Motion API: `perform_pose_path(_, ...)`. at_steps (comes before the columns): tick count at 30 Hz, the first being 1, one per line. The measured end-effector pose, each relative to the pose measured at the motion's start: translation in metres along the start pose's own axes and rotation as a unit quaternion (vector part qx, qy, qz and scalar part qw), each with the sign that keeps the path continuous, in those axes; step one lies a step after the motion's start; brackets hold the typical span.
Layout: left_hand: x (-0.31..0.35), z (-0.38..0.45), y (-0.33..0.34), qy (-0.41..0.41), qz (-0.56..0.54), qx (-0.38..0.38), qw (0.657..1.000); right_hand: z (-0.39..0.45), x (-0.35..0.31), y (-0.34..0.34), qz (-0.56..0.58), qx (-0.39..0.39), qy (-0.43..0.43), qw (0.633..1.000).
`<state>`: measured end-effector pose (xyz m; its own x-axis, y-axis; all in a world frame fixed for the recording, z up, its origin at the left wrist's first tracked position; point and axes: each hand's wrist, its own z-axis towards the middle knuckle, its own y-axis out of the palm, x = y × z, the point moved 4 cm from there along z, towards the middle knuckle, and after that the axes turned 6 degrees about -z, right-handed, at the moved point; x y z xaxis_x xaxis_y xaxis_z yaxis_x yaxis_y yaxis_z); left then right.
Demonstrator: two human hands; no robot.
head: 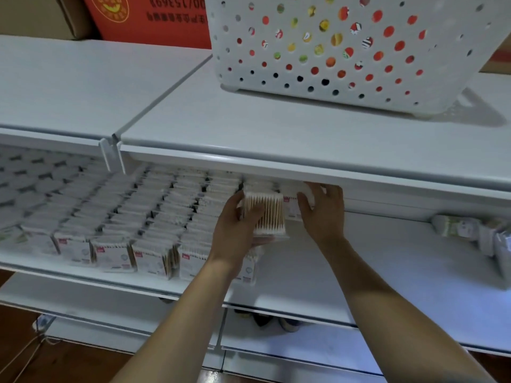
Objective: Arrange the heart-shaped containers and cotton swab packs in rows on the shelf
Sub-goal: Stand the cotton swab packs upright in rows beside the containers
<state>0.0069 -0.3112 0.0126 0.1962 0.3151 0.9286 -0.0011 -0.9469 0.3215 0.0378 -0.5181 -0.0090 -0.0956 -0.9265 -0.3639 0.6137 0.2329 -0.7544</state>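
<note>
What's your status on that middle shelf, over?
Left hand grips cotton swab pack. Right hand open on pack behind. Rows fill left side. Upper shelf lip close overhead.

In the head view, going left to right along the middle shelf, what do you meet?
Rows of cotton swab packs → left hand holding a swab pack → right hand on another pack → bare shelf → loose packs at the far right.

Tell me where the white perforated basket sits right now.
In the head view the white perforated basket stands on the top shelf, upper right, above and behind both hands working on the shelf below, with a red carton just to its left.
</note>
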Motion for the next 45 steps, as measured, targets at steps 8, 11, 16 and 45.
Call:
perform_pose_path(8, -0.005, 0.001, 0.031, 0.007, 0.058, -0.013, 0.998, -0.039, -0.02, -0.042, 0.275, -0.259, 0.114, 0.919)
perform_pose_path(11, -0.008, 0.001, 0.034, 0.009, 0.051, 0.031, 0.998, -0.034, -0.004, -0.06, 0.323, -0.169, 0.145, 0.92)
perform_pose_path(16, -0.008, 0.001, 0.047, -0.057, -0.045, -0.023, 0.997, -0.037, 0.008, -0.071, 0.381, -0.096, 0.038, 0.919)
perform_pose_path(45, 0.014, -0.004, -0.004, -0.009, 0.052, 0.038, 0.998, -0.025, 0.016, 0.018, 0.104, -0.078, -0.02, 0.991)
